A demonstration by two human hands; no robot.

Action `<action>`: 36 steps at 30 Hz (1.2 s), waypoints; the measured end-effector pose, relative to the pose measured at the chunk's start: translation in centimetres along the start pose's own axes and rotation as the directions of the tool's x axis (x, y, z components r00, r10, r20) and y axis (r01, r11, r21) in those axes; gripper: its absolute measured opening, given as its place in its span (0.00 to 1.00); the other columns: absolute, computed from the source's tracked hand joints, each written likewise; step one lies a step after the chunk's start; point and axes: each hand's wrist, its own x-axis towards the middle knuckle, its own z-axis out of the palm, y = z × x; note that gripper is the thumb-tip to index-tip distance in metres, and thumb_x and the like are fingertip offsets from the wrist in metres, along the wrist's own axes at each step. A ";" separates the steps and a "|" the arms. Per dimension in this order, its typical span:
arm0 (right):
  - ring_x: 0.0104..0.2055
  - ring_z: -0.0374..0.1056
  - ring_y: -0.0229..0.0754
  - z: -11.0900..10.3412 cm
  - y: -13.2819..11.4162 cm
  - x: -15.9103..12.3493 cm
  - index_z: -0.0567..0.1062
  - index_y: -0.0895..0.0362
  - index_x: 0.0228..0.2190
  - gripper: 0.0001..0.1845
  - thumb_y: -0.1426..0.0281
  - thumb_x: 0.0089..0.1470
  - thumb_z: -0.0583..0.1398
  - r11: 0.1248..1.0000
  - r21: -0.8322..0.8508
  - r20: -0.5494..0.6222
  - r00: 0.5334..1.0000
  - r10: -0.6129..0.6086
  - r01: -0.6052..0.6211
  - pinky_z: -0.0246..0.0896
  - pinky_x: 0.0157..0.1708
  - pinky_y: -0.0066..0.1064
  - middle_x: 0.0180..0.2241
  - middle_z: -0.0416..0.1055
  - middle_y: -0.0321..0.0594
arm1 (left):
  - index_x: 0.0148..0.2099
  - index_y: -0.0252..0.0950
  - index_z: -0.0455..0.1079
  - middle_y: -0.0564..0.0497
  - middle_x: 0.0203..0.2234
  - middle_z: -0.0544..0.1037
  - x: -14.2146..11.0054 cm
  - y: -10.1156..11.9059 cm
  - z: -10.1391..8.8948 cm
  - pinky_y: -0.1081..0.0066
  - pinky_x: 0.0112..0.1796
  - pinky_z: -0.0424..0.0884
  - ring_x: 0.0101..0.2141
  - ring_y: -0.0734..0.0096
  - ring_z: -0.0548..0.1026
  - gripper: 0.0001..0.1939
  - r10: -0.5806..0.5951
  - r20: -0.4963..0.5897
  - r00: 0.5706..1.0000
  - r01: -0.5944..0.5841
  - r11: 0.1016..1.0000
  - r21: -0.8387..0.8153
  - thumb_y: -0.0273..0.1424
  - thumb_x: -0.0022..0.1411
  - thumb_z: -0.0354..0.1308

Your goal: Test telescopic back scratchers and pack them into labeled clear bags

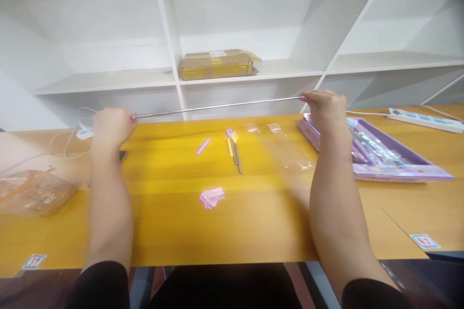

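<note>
Stretched between my two hands, above the table, is a long thin telescopic metal rod [217,106], thicker toward the left. My left hand [113,128] is closed around its left end, where a bit of pink shows. The right end is pinched in my right hand [324,104], with pink at the fingertips; my fingers hide whatever head or handle is there. Below lie two back scratchers, one with a purple claw head [229,133] and one with a yellow claw head [235,138]. Near them are a yellow strip [229,147], a purple strip [203,147] and several pink cards [211,197].
Clear plastic sleeves [281,142] lie right of the scratchers. A purple box [424,166] holding wrapped items sits beyond my right forearm, near a power strip [424,119]. At left is an orange-tinted plastic bag [36,193]. A taped carton [217,65] rests on the white shelf.
</note>
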 end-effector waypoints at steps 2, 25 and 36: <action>0.55 0.77 0.49 -0.2 0.0 -0.1 0.84 0.52 0.38 0.11 0.71 0.69 0.61 1.000 -0.003 0.002 1.000 0.004 -0.004 0.64 0.59 0.37 0.52 0.86 0.53 | 0.55 0.37 0.86 0.38 0.37 0.84 0.0 0.1 0.0 0.64 0.40 0.61 0.41 0.52 0.76 0.26 0.003 -0.004 1.000 -0.003 1.000 -0.004 0.38 0.76 0.47; 0.48 0.79 0.56 2.0 1.5 0.3 0.86 0.50 0.40 0.16 0.61 0.73 0.59 0.967 0.048 -0.073 0.967 -0.246 0.249 0.68 0.51 0.45 0.47 0.87 0.48 | 0.57 0.35 0.85 0.34 0.50 0.86 -1.1 -0.9 -1.2 0.60 0.47 0.73 0.53 0.43 0.82 0.28 -0.036 0.038 0.999 0.033 0.997 0.074 0.36 0.77 0.43; 0.45 0.78 0.50 3.9 -4.6 -0.1 0.87 0.52 0.46 0.16 0.69 0.75 0.58 0.910 -0.030 0.027 0.911 -0.412 0.413 0.66 0.44 0.37 0.45 0.87 0.46 | 0.57 0.36 0.85 0.32 0.48 0.85 -1.2 5.4 -0.9 0.52 0.50 0.73 0.53 0.37 0.82 0.26 0.035 0.032 0.999 -0.031 0.994 -0.105 0.37 0.79 0.46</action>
